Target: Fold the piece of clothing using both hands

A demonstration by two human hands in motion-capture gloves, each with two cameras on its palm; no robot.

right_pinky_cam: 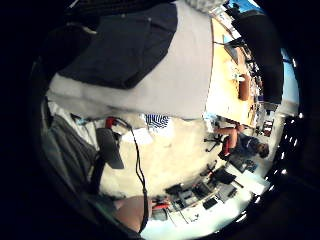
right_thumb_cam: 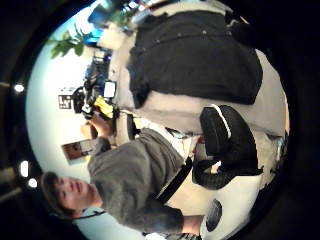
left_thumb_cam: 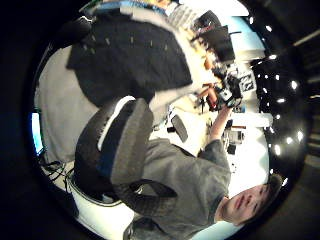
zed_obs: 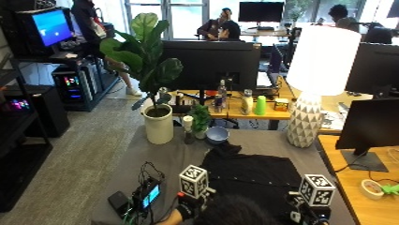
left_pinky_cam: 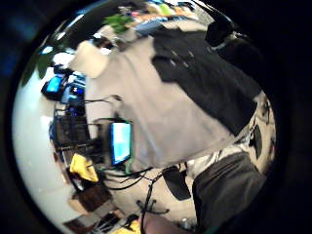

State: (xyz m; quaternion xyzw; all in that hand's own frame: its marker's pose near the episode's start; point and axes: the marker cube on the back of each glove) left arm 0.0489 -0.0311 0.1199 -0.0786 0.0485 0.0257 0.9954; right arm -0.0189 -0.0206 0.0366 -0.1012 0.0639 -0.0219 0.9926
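A black garment (zed_obs: 252, 176) with a row of buttons lies spread flat on the grey-covered table (zed_obs: 156, 159), its collar end bunched toward the far side. My left hand (zed_obs: 185, 207) hovers at the near edge by the garment's left corner. My right hand (zed_obs: 302, 216) is at the near edge by its right corner. Both palm views show the garment (left_thumb_cam: 130, 55) (right_thumb_cam: 200, 55) a little away, not in either hand. A loosely curved gloved finger (left_thumb_cam: 125, 145) (right_thumb_cam: 222, 135) shows in each thumb-side view with nothing in it.
A potted plant (zed_obs: 156, 122), a small plant (zed_obs: 199, 119), a blue bowl (zed_obs: 216, 134) and a white lamp (zed_obs: 314, 93) stand along the table's far side. A small device with a lit screen (zed_obs: 146, 194) and cables sits at the near left.
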